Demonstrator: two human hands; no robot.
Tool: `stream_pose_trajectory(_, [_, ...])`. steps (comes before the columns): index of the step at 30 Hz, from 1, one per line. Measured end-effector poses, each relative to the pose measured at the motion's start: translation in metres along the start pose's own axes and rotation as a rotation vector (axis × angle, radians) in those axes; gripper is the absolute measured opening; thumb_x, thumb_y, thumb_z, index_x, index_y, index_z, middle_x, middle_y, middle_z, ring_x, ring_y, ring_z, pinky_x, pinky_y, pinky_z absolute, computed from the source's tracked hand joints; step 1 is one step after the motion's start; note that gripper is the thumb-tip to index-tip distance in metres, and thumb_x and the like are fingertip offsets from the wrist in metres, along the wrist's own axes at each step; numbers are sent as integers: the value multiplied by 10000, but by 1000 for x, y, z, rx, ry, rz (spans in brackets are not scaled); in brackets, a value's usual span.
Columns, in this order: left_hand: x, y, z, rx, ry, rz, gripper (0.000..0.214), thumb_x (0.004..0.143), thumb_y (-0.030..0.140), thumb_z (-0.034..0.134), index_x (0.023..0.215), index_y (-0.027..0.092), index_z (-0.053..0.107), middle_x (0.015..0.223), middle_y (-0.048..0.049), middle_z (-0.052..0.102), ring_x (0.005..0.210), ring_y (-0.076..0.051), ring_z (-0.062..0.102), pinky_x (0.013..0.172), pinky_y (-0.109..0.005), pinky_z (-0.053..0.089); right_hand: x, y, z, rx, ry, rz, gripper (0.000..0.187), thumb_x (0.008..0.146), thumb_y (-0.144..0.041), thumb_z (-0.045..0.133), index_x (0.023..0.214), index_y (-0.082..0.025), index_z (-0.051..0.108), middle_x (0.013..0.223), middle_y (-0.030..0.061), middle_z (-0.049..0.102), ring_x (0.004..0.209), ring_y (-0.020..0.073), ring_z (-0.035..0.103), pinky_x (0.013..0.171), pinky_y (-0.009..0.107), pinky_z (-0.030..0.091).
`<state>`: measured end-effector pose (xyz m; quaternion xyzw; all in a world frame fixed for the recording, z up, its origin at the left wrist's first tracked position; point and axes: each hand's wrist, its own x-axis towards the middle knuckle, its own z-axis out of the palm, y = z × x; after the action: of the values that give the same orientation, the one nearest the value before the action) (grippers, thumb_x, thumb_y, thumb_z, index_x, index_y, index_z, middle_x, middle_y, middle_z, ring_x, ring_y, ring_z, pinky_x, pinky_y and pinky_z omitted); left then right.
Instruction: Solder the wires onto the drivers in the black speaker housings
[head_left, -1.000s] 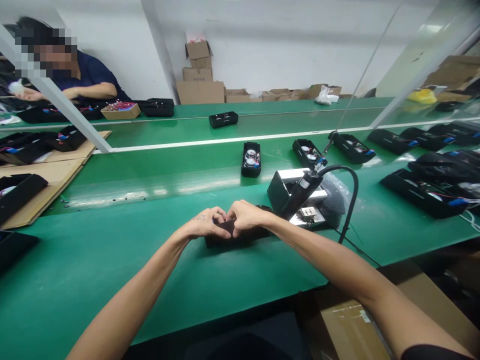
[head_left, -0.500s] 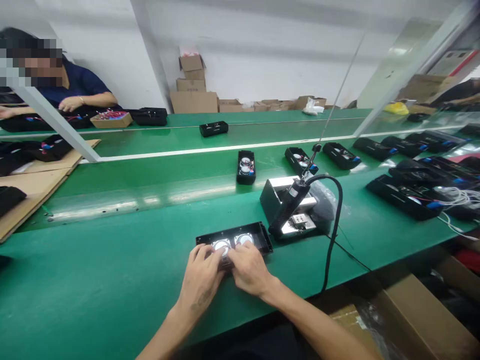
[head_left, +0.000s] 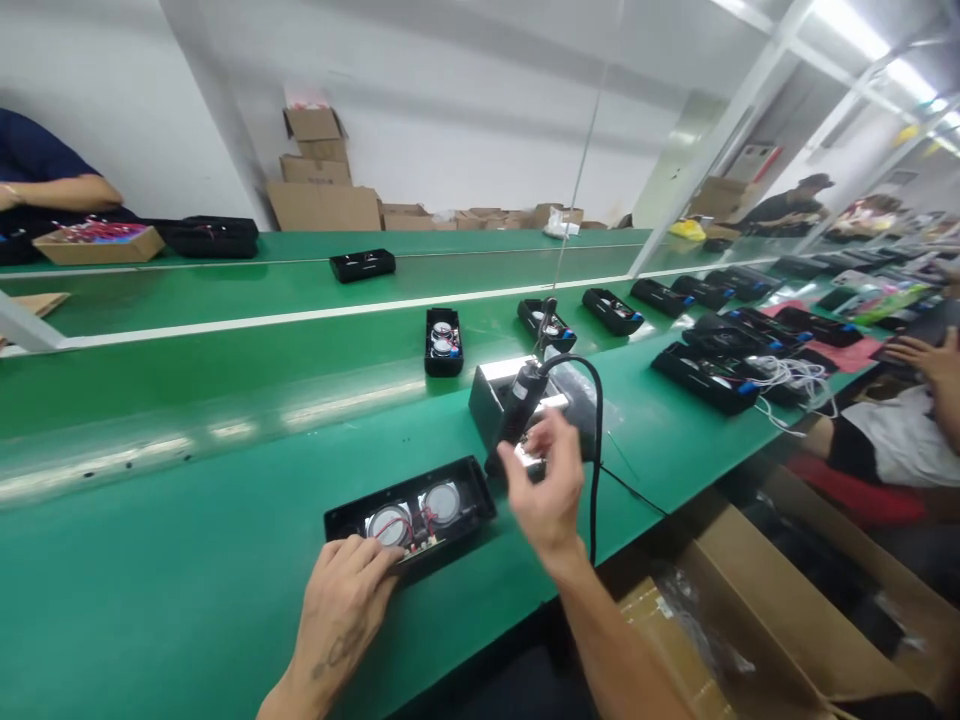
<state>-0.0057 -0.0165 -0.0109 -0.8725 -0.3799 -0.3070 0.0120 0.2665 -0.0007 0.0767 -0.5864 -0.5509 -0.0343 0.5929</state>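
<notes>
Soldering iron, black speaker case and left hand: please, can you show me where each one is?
Soldering iron [head_left: 520,405]: head view, on the black handle.
Black speaker case [head_left: 405,486]: head view, on the upper rim.
Left hand [head_left: 345,590]: head view, on its back.

Head-worn camera above the near edge of the green assembly bench [head_left: 187,600], facing forward and down across it, close over its near stretch, with the bench's far side well off.
</notes>
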Motion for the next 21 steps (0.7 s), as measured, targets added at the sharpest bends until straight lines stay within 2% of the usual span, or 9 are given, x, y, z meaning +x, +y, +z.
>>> stream_pose_trajectory(2, [-1, 0, -1, 8, -24, -8, 142, 994, 160, 603, 1008, 242, 718, 833, 6, 714, 753, -170, 608, 773, -339, 438, 23, 17, 4, -37, -49, 201, 329, 867, -417, 773, 1087, -188, 690, 999, 87, 665, 776, 220, 617, 749, 412, 562])
stream_pose_trajectory(4, [-1, 2, -3, 18, -35, -5, 147, 987, 154, 608, 1019, 242, 721, 839, 1, 719, 752, -170, 613, 769, -337, 446, 30, 30, 16, 10, -144, 320, 353, 810, -499, 809, 933, -190, 693, 897, 60, 675, 734, 213, 612, 734, 408, 562])
stream_pose_trajectory(8, [1, 7, -6, 26, -4, -13, 183, 996, 145, 567, 983, 234, 726, 815, -8, 718, 721, -168, 607, 747, -336, 447, 15, 35, 27, 331, -71, 346, 281, 847, -457, 773, 891, -198, 672, 776, 21, 700, 712, 195, 645, 752, 380, 569])
stream_pose_trajectory(11, [-2, 6, -5, 13, 19, 10, 193, 1018, 164, 543, 1000, 236, 722, 817, -2, 719, 720, -163, 607, 756, -337, 444, 8, 31, 8, 587, 75, 330, 254, 932, -424, 688, 822, -215, 596, 594, -56, 577, 530, 141, 572, 629, 329, 540])
stream_pose_trajectory(13, [-6, 3, -3, 9, 18, 16, 177, 1028, 181, 548, 1036, 238, 715, 833, 2, 722, 734, -161, 612, 779, -341, 441, 9, 34, -13, 561, 208, 320, 226, 916, -399, 725, 988, -223, 602, 586, -93, 548, 481, 125, 536, 586, 310, 521])
stream_pose_trajectory(14, [-8, 2, -1, 10, 12, 13, 170, 1030, 187, 552, 1057, 241, 712, 846, 3, 725, 744, -161, 616, 789, -343, 437, 10, 37, -24, 493, 234, 319, 296, 886, -383, 764, 1077, -224, 604, 604, -96, 567, 488, 128, 548, 590, 311, 526])
stream_pose_trajectory(17, [-10, -3, 6, 22, 1, 8, 168, 1029, 200, 562, 1091, 255, 709, 873, 9, 730, 763, -165, 624, 795, -346, 427, 10, 55, -44, 294, 101, 377, 401, 807, -370, 836, 1106, -189, 638, 625, -60, 634, 542, 156, 614, 616, 324, 545])
stream_pose_trajectory(19, [-6, -4, 9, 21, 7, 14, 153, 1027, 222, 574, 1081, 259, 712, 868, 15, 729, 751, -165, 622, 784, -345, 424, 11, 68, -46, 306, -14, 447, 378, 813, -392, 821, 1072, -184, 643, 584, -61, 621, 519, 156, 603, 576, 312, 527])
stream_pose_trajectory(21, [1, -2, 10, 16, 15, 19, 131, 1025, 250, 590, 1059, 257, 716, 850, 20, 727, 736, -163, 620, 778, -342, 424, 14, 76, -44, 385, -67, 499, 356, 821, -396, 810, 1043, -193, 619, 526, -86, 573, 448, 136, 545, 492, 282, 466])
